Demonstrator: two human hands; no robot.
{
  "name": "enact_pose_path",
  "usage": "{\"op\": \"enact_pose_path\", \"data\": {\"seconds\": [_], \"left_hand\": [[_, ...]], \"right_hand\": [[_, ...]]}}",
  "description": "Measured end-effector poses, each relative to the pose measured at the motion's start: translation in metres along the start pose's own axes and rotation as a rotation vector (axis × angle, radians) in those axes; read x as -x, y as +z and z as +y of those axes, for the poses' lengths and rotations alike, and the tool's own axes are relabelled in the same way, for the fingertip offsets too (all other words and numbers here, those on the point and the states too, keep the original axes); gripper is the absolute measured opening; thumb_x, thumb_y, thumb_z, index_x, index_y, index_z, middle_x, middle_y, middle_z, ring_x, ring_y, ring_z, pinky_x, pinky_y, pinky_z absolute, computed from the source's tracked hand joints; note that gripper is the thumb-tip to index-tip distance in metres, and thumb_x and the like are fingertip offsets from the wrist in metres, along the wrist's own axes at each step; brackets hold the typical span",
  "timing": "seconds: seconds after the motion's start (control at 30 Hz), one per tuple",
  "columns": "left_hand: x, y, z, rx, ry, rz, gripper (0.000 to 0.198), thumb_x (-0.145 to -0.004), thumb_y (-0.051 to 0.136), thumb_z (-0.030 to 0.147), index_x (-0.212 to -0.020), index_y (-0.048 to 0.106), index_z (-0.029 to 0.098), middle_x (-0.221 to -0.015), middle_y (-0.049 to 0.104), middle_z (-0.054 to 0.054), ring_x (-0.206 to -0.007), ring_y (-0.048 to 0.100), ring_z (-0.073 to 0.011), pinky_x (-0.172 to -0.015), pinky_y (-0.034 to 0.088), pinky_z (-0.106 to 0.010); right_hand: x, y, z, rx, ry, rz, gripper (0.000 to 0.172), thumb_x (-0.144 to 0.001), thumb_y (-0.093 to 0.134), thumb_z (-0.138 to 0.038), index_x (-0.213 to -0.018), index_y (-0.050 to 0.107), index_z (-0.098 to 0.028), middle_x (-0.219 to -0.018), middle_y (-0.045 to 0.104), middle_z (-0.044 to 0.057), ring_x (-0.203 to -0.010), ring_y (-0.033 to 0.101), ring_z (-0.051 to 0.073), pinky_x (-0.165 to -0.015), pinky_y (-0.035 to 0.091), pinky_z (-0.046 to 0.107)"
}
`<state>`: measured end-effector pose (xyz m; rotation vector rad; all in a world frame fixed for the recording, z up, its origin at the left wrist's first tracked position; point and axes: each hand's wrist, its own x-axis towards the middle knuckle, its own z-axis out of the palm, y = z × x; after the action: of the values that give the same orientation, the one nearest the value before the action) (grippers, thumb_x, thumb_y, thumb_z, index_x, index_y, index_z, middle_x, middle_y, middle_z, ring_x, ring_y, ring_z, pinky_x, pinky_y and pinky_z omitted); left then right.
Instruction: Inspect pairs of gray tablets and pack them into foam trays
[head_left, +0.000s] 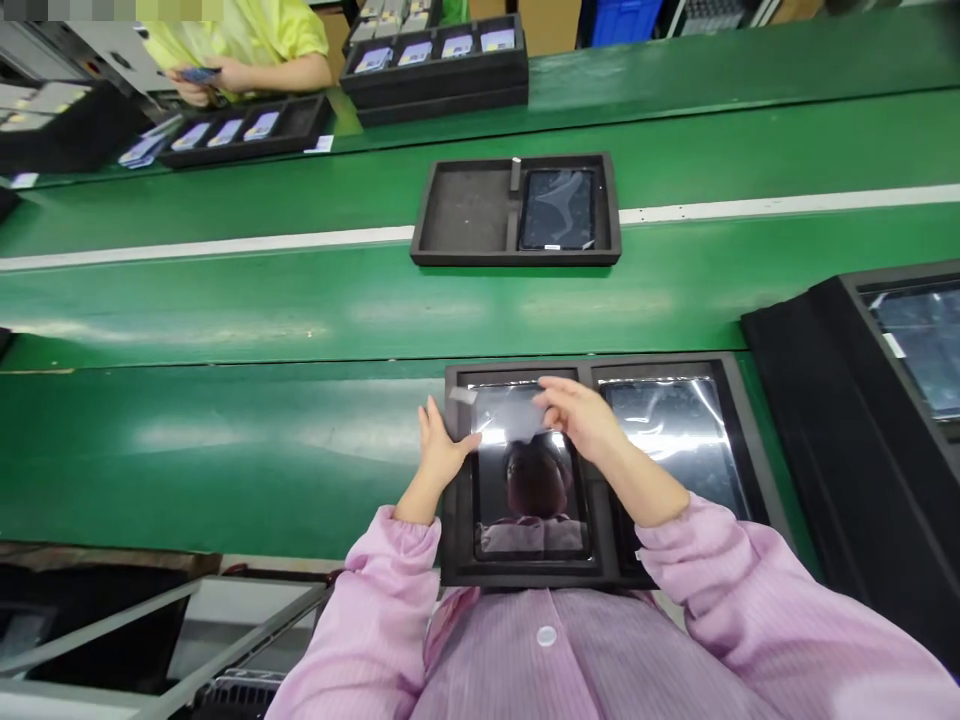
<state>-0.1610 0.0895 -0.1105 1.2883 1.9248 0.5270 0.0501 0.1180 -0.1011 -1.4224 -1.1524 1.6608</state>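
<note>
Tablet (532, 510) lies face up in the left compartment of the near black tray (455, 530), dark screen reflecting a head and shirt. Clear film (510, 412) over its upper part, milky and a bit blurred, small pale tab (463, 396) at the upper left corner. Right hand (589, 422) has fingertips pinched on the film's right end, above the screen. Left hand (441, 455) spread, thumb well away from fingers, at the tray's left rim (thumb tip reaches over the tablet's edge; contact hard to tell). Hands apart from each other.

Second tablet (675, 430) in the right compartment, shiny, partly behind the right forearm. Tray sits on a green table (300, 450). To the right, tall black box (847, 430) with another tablet (930, 345) on top. Farther off, a two-slot tray (465, 215), tablet (559, 210) in its right slot. Top left, co-worker in yellow (262, 40) holds a small item (201, 75).
</note>
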Motion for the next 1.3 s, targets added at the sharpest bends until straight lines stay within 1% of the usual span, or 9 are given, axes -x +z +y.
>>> {"op": "enact_pose_path", "data": {"seconds": [0.17,0.3,0.4,0.57,0.67,0.9,0.97,1.13,1.3], "left_hand": [[0.001,-0.001,0.001,-0.012,-0.039,-0.048,0.102,-0.065,0.069,0.043,-0.142,0.01,0.013,-0.15,-0.003,-0.027,-0.139,-0.003,-0.0324,-0.109,0.015,-0.051],[0.0,-0.005,0.004,-0.045,-0.057,-0.043,0.101,-0.068,0.068,0.037,-0.143,0.005,0.014,-0.15,-0.001,-0.028,-0.139,0.001,-0.0329,-0.106,0.018,-0.054],[0.004,-0.007,0.017,-0.126,-0.051,0.027,0.101,-0.068,0.068,0.027,-0.143,0.003,0.013,-0.149,-0.003,-0.031,-0.138,-0.001,-0.0371,-0.104,0.014,-0.062],[0.024,0.017,0.05,-0.628,0.48,0.21,0.051,-0.08,0.052,0.014,-0.13,0.047,0.019,-0.149,0.02,-0.022,-0.138,0.01,-0.0381,-0.105,0.015,-0.061],[0.025,0.04,0.057,-0.758,0.685,0.118,0.035,-0.086,0.048,0.025,-0.12,0.058,0.023,-0.142,0.037,-0.019,-0.134,0.027,-0.0368,-0.102,0.02,-0.063],[0.014,0.072,0.065,-0.616,0.596,0.194,0.044,-0.085,0.046,0.027,-0.125,0.052,0.012,-0.141,0.035,-0.027,-0.133,0.021,-0.0462,-0.092,0.006,-0.079],[0.031,0.083,0.07,-0.581,0.687,0.101,0.043,-0.08,0.052,0.026,-0.121,0.056,0.014,-0.139,0.04,-0.024,-0.132,0.025,-0.0451,-0.098,0.012,-0.075],[0.082,0.119,0.076,-0.448,0.996,-0.458,0.041,-0.077,0.051,0.017,-0.117,0.059,0.022,-0.129,0.055,-0.014,-0.124,0.045,-0.0324,-0.101,0.034,-0.058],[0.082,0.132,0.082,-0.071,0.544,-0.444,0.057,-0.08,0.045,0.021,-0.136,0.034,0.016,-0.107,0.069,-0.012,-0.111,0.057,-0.0246,-0.101,0.037,-0.051]], "right_hand": [[0.004,-0.015,-0.008,0.024,0.006,0.05,0.039,-0.08,0.038,-0.035,-0.111,0.048,-0.015,-0.074,0.062,0.003,-0.049,0.051,0.01,-0.049,0.041,0.023],[0.05,-0.028,-0.002,0.284,0.015,-0.074,0.033,-0.074,0.041,-0.028,-0.096,0.062,-0.015,-0.05,0.054,-0.002,-0.042,0.047,0.013,-0.047,0.041,0.026],[0.088,-0.028,0.011,0.574,-0.002,-0.153,0.027,-0.07,0.046,-0.021,-0.083,0.07,-0.02,-0.065,0.067,0.004,-0.062,0.062,0.02,-0.062,0.048,0.032],[0.121,-0.021,0.028,0.908,-0.063,-0.178,0.024,-0.074,0.051,-0.019,-0.082,0.073,-0.023,-0.081,0.072,0.007,-0.079,0.067,0.028,-0.073,0.05,0.038],[0.115,-0.043,0.026,0.98,-0.101,-0.061,0.028,-0.078,0.053,-0.021,-0.099,0.07,-0.027,-0.098,0.071,0.004,-0.09,0.066,0.024,-0.079,0.051,0.033],[0.065,-0.158,-0.003,1.113,-0.139,0.497,0.035,-0.087,0.043,-0.014,-0.116,0.061,-0.017,-0.118,0.059,0.015,-0.113,0.049,0.031,-0.092,0.041,0.048],[0.049,-0.176,-0.009,1.135,-0.181,0.545,0.033,-0.084,0.051,-0.014,-0.114,0.062,-0.018,-0.129,0.049,0.017,-0.121,0.039,0.036,-0.094,0.036,0.054],[0.022,-0.186,-0.012,1.094,-0.257,0.506,0.012,-0.078,0.062,-0.011,-0.084,0.069,-0.017,-0.134,0.045,0.016,-0.129,0.026,0.038,-0.099,0.025,0.058],[0.056,-0.176,-0.012,0.964,-0.348,0.338,0.018,-0.084,0.052,-0.01,-0.074,0.065,-0.018,-0.117,0.059,0.01,-0.119,0.042,0.03,-0.101,0.025,0.054]]}}
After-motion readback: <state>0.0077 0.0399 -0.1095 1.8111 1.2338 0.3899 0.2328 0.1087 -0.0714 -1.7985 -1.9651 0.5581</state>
